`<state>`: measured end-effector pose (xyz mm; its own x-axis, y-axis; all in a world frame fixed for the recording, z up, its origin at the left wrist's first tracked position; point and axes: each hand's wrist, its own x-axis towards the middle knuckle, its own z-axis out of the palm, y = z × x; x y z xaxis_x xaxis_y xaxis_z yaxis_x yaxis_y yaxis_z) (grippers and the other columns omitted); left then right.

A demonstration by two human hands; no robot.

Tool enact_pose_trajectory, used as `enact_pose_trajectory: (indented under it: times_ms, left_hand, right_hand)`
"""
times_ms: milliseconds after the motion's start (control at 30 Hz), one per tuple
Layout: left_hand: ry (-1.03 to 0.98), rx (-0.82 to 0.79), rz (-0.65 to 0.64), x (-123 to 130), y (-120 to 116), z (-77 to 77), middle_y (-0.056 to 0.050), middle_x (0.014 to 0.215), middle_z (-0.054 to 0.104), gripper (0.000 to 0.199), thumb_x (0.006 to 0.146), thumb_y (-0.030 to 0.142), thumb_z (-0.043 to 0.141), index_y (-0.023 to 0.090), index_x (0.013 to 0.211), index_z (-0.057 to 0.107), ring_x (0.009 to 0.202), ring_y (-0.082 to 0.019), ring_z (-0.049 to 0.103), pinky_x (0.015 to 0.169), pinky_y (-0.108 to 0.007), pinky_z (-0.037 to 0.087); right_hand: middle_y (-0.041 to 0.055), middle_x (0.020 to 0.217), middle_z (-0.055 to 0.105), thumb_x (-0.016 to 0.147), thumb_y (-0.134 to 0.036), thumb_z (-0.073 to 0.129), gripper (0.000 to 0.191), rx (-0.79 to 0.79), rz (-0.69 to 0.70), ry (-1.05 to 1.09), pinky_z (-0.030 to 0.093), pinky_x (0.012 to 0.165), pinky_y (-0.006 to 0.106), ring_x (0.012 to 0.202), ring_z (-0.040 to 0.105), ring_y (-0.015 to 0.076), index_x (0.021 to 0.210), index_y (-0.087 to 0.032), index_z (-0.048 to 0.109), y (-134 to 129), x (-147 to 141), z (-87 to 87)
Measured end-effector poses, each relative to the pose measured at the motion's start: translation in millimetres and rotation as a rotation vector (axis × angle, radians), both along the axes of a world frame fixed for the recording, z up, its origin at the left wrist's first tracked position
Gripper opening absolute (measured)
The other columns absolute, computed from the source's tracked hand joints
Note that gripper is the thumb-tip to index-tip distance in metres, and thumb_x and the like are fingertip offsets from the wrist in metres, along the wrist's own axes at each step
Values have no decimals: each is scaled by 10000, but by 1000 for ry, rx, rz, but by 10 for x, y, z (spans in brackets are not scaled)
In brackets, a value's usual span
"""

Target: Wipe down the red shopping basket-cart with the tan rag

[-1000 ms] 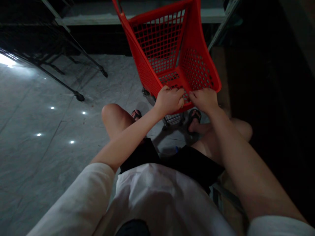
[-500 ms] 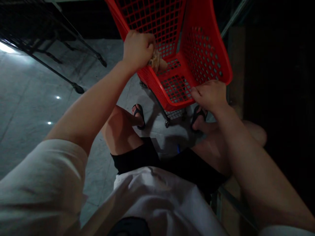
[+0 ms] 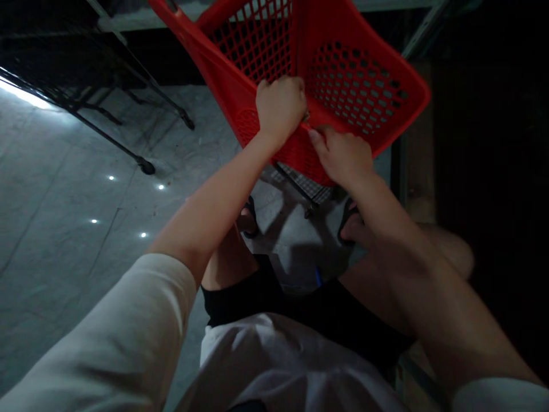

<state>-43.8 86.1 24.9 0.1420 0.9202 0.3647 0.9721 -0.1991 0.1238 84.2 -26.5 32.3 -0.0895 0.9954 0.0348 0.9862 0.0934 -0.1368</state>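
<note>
A red plastic mesh shopping basket (image 3: 355, 74) stands tilted on a wheeled frame in front of me. My left hand (image 3: 281, 109) is a closed fist on the basket's near edge, and a small tan crumpled scrap (image 3: 305, 118) shows at its side. The scrap is mostly hidden by that hand. My right hand (image 3: 343, 157) lies on the basket's near rim, fingers pointing toward the scrap. Whether it grips the rim is hidden.
Below the basket are its wire lower rack (image 3: 304, 186) and a small wheel. My sandalled feet (image 3: 349, 223) and bare knees lie beneath. A grey marble-like floor (image 3: 64, 171) spreads left, with black metal rack legs (image 3: 141, 160). A wooden board (image 3: 420, 171) runs along the right.
My left hand has moved right along the basket, carrying the tan scrap, which now shows far less. The basket has tilted and risen slightly, and my right hand has shifted left along the rim.
</note>
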Motion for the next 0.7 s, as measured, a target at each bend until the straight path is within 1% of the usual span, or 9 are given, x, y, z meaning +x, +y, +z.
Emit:
enact_pose_trajectory:
  times_ms: [133,233,300,367,433,500,567,633,700]
  left_hand:
    - [50,44,-143,-58,-28,58,-38,1029,693,329,945,269,346,311,931,673,896,-255,601,844,-475,400]
    - [134,133,-240,-294,35,170,-66,1091,654,350,945,292,315,316,1011,657,917,-290,596,856,-504,376]
    - [152,188,-211,-523,128,251,-88,1103,635,364,944,304,298,312,1033,652,951,-304,574,870,-508,362]
    - [113,205,-112,-736,224,309,-95,1101,620,379,942,303,277,306,1034,645,958,-297,540,877,-507,356]
    - [61,201,-6,-847,280,324,-84,1107,607,367,943,298,272,322,1036,627,948,-278,504,896,-492,348]
    - [5,205,77,-805,264,288,-74,1114,598,325,944,274,303,313,1022,616,951,-262,486,937,-483,324]
    - [-42,208,96,-619,170,213,-67,1109,595,277,946,244,344,285,997,613,975,-251,492,967,-479,307]
    - [-60,205,37,-356,32,130,-51,1095,598,247,961,246,364,275,985,608,1001,-243,513,972,-457,321]
    - [-53,185,-98,-106,-96,67,-53,1084,606,245,978,254,361,274,988,605,997,-245,543,988,-445,330]
  right_hand:
    - [159,918,695,982,-584,221,629,10,-14,-42,393,667,315,840,645,273,1150,-179,672,84,173,-30]
    - [172,884,691,976,-599,234,655,20,-45,-57,370,664,323,803,623,253,1120,-160,698,164,414,-38]
    - [187,883,694,974,-600,256,652,18,-72,-88,340,645,326,774,611,243,1109,-153,710,232,528,-29]
    - [193,883,701,965,-604,297,625,3,-94,-122,306,622,330,744,600,236,1097,-165,721,311,597,-14]
    - [191,880,704,954,-618,321,613,-9,-101,-118,294,617,333,734,594,232,1110,-181,722,387,639,-2]
    - [184,883,706,950,-626,316,614,-23,-99,-87,312,630,335,752,597,238,1150,-199,709,446,670,5]
    - [177,901,708,951,-622,309,611,-53,-90,-51,343,646,340,783,611,253,1172,-209,701,486,696,13]
    - [164,943,713,956,-601,308,587,-95,-51,3,383,663,347,824,628,270,1175,-221,699,515,707,29]
    - [136,1004,717,971,-555,302,540,-124,32,93,426,687,346,877,641,269,1197,-245,682,546,681,50]
